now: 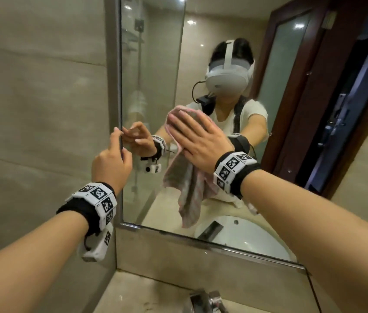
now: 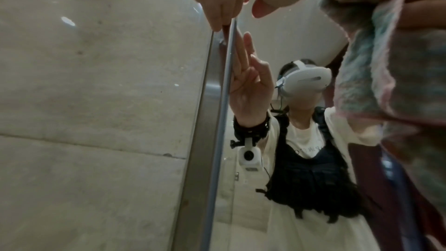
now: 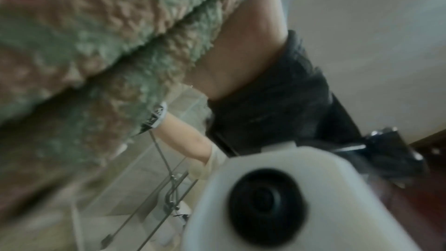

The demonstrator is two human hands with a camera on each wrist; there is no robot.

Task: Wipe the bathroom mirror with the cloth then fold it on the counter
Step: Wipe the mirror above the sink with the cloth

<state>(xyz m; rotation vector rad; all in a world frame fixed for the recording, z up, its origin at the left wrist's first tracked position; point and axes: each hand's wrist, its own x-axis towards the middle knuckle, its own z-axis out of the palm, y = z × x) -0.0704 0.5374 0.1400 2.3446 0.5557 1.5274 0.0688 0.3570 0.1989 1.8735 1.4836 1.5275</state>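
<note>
The bathroom mirror (image 1: pixel 235 64) fills the wall ahead, with a metal frame (image 1: pixel 112 86) down its left side. My right hand (image 1: pixel 199 141) lies flat with fingers spread and presses a pink and grey cloth (image 1: pixel 189 188) against the glass; the rest of the cloth hangs loose below the palm. The fluffy cloth (image 3: pixel 96 45) fills the right wrist view. My left hand (image 1: pixel 114 154) is at the mirror's left edge, its fingertips (image 2: pixel 217 12) touching the metal frame (image 2: pixel 207 121) and holding nothing. In the left wrist view the cloth (image 2: pixel 376 64) shows at the upper right.
A beige counter (image 1: pixel 144 294) runs below the mirror with a chrome tap (image 1: pixel 201 299) at the bottom edge. A tiled wall (image 1: pixel 31 109) stands to the left. The glass reflects a white basin (image 1: pixel 246 238), a dark wooden door and the person.
</note>
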